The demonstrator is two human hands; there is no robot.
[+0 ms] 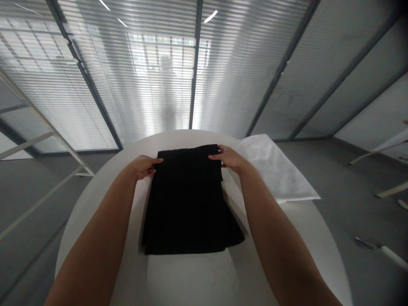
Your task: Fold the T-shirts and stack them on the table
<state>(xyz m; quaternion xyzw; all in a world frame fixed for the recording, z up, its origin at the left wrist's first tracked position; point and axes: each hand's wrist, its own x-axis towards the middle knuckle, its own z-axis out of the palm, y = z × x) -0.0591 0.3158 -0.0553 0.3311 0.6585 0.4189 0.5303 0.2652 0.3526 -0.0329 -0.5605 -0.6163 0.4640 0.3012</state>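
Observation:
A black folded cloth (188,212), perhaps a garment, lies on the round white table (191,276). Its far end is turned over into a flap, and a corner sticks out at the lower right. My left hand (145,166) pinches the flap's left edge, thumb on top and fingers beneath. On the opposite side, my right hand (230,158) grips the flap's right edge in the same way. Both hands are closed on the fabric at about the same height, with the flap stretched between them. The fingers under the cloth are partly hidden.
White folded fabric (276,168) lies at the table's right, hanging past its edge. A pale metal frame (47,125) stands on the floor at left. Glass panels with blinds (159,93) rise behind the table. Pale legs of other furniture (392,190) show at right.

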